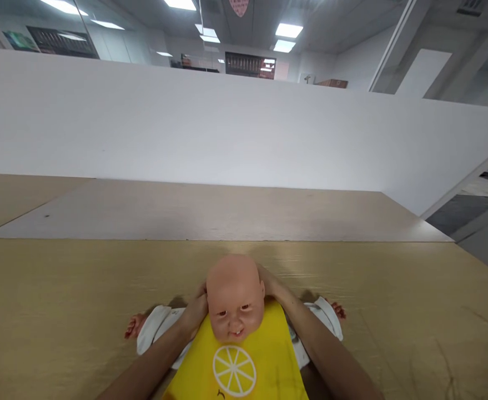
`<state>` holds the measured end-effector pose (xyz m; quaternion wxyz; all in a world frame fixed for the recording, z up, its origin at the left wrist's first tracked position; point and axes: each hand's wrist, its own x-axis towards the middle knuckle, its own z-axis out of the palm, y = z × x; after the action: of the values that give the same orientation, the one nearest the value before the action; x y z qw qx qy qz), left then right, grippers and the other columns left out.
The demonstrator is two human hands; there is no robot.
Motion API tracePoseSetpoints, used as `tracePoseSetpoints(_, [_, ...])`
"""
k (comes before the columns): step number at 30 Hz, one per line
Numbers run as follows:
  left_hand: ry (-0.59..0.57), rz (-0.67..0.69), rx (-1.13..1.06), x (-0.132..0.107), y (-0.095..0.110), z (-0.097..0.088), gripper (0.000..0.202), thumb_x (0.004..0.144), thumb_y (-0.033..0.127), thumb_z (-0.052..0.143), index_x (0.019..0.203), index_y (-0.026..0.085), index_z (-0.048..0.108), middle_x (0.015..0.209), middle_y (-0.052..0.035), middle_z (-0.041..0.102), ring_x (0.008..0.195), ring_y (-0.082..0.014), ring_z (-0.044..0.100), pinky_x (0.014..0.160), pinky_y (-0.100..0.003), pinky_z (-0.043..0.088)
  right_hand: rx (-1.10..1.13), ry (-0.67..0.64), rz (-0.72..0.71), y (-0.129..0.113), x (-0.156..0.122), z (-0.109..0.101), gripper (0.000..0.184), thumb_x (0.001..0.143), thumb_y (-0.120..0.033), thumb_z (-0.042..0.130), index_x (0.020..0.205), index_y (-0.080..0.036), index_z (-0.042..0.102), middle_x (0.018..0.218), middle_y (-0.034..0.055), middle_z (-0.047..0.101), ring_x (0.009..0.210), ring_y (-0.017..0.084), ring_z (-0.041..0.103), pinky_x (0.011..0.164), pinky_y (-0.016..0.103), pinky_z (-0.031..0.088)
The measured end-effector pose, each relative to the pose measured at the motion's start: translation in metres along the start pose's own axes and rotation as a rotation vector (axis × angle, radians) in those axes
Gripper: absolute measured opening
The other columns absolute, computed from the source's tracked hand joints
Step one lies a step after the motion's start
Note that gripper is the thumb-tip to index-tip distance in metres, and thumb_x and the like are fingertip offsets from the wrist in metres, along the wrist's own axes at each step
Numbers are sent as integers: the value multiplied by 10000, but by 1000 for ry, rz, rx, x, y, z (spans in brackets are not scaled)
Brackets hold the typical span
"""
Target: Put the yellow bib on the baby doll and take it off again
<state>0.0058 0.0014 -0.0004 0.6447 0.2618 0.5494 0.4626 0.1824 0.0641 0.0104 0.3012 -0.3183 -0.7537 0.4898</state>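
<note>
At the baby doll (235, 300), the person's two hands meet around its bald head: the left hand (194, 312) cups one side and the right hand (271, 282) the other, about level with the ears. The fingers of both hands curl toward the back of the head and close on it, their tips hidden behind it. The doll lies on its back on the gold-toned counter (48, 322), dressed in a yellow bib (244, 361) with a lemon-slice print over a white garment (325, 316), its small arms spread to each side. Beyond its head lie a pale wooden board (210, 214) and a white panel (227, 128). Even, gentle pressure from both sides seems the best hold here, keeping the head in line with the body so it cannot roll.
</note>
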Motion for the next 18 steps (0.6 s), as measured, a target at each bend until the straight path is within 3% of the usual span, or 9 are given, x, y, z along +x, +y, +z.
tracePoseSetpoints(6, [-93, 26, 42, -6, 4, 0, 342, 473, 313, 803, 758, 154, 701, 794, -97, 762, 959, -322, 670, 836, -383, 527, -34, -31, -43, 10, 3, 1, 386, 630, -545, 677, 819, -210, 709, 934, 58, 714, 851, 189, 592, 824, 314, 541])
tracePoseSetpoints(10, [-73, 50, 66, -10, 5, 2, 387, 476, 381, 815, 764, 146, 708, 784, -114, 758, 951, -329, 669, 840, -386, 524, -32, -45, -59, 15, 2, 0, 394, 640, -560, 658, 823, -214, 711, 909, 50, 715, 717, 166, 568, 768, 306, 551])
tracePoseSetpoints(15, [-130, 59, 75, -9, 2, 3, 432, 468, 424, 812, 813, 178, 726, 785, -113, 756, 939, -331, 665, 850, -403, 521, 9, 17, -27, 11, -1, -2, 383, 663, -559, 646, 828, -220, 712, 893, 43, 713, 670, 161, 555, 757, 311, 552])
tracePoseSetpoints(18, [-99, 43, 108, -7, 3, 3, 459, 438, 431, 808, 822, 193, 729, 811, -118, 754, 962, -350, 651, 862, -438, 517, 22, 25, -9, 9, 0, -2, 391, 632, -534, 688, 854, -212, 712, 910, 43, 714, 704, 166, 575, 800, 320, 546])
